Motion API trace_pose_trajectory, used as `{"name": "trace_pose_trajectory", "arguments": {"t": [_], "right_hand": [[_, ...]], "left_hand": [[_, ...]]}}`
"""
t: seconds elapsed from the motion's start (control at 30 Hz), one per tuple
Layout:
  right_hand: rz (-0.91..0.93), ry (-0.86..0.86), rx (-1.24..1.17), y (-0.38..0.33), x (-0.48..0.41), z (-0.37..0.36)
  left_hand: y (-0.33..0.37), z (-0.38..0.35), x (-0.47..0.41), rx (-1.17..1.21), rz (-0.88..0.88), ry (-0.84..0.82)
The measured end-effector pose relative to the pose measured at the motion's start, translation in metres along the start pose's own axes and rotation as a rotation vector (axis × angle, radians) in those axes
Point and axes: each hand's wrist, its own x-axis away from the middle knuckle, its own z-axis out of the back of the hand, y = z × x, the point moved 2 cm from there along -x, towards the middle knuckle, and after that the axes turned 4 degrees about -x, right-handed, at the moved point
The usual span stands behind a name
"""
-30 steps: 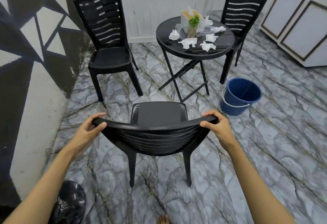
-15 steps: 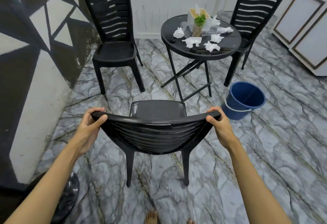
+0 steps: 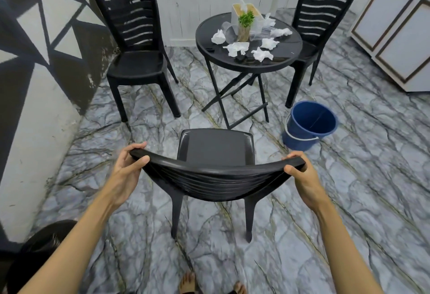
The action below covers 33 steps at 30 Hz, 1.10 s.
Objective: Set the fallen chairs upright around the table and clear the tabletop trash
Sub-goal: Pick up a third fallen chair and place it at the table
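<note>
A black plastic chair stands upright in front of me, facing the round black table. My left hand grips the left end of its backrest top, my right hand the right end. Two more black chairs stand upright: one left of the table, one behind its right side. On the tabletop lie several crumpled white tissues, clear plastic cups on their sides, a small green plant and a tissue box.
A blue bucket sits on the marble floor right of the table. A black-and-white patterned wall runs along the left. White cabinets stand at the far right. A black bag lies by my left arm. My bare feet show below.
The chair in my hands has been carried closer to the table, and I have stepped forward with it. Both hands keep their grip on the backrest.
</note>
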Motion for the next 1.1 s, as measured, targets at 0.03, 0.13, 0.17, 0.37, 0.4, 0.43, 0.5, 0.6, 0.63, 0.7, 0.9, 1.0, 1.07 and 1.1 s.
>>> {"name": "trace_pose_trajectory", "arguments": {"t": [0.03,0.13,0.17,0.37,0.4,0.43,0.5,0.6,0.63,0.7,0.9,1.0,1.07,1.1], "right_hand": [[-0.002,0.021,-0.009,0.001,0.003,0.01],[-0.014,0.064,-0.019,0.006,0.012,0.036],[-0.017,0.076,-0.026,0.005,0.015,0.044],[0.003,0.161,-0.054,-0.002,0.009,0.069],[0.002,0.162,-0.06,-0.003,0.004,0.071],[-0.002,0.16,-0.07,-0.005,-0.001,0.072],[0.002,0.144,-0.093,-0.012,-0.012,0.072],[0.001,0.13,-0.136,-0.02,-0.027,0.076],[0.003,0.129,-0.149,-0.022,-0.032,0.078],[-0.001,0.119,-0.166,-0.025,-0.041,0.087],[-0.044,0.04,-0.164,-0.031,-0.07,0.12],[-0.06,0.029,-0.166,-0.033,-0.082,0.145],[-0.081,0.028,-0.173,-0.036,-0.088,0.161],[-0.09,0.023,-0.166,-0.036,-0.089,0.166]], "left_hand": [[-0.002,-0.009,-0.005,-0.008,0.005,-0.018],[-0.008,-0.035,-0.02,-0.028,0.036,-0.08],[-0.011,-0.042,-0.027,-0.035,0.045,-0.095],[-0.009,-0.088,-0.07,-0.093,0.032,-0.179],[-0.008,-0.092,-0.076,-0.104,0.028,-0.184],[-0.007,-0.094,-0.081,-0.099,0.023,-0.193],[-0.006,-0.097,-0.09,-0.087,0.017,-0.21],[-0.008,-0.101,-0.099,-0.09,0.009,-0.168],[-0.008,-0.104,-0.101,-0.086,0.012,-0.164],[-0.009,-0.11,-0.101,-0.088,0.007,-0.157],[-0.031,-0.126,-0.088,-0.059,-0.005,-0.086],[-0.037,-0.149,-0.087,-0.068,0.001,-0.096],[-0.042,-0.164,-0.086,-0.094,-0.006,-0.093],[-0.044,-0.17,-0.083,-0.084,-0.005,-0.087]]}}
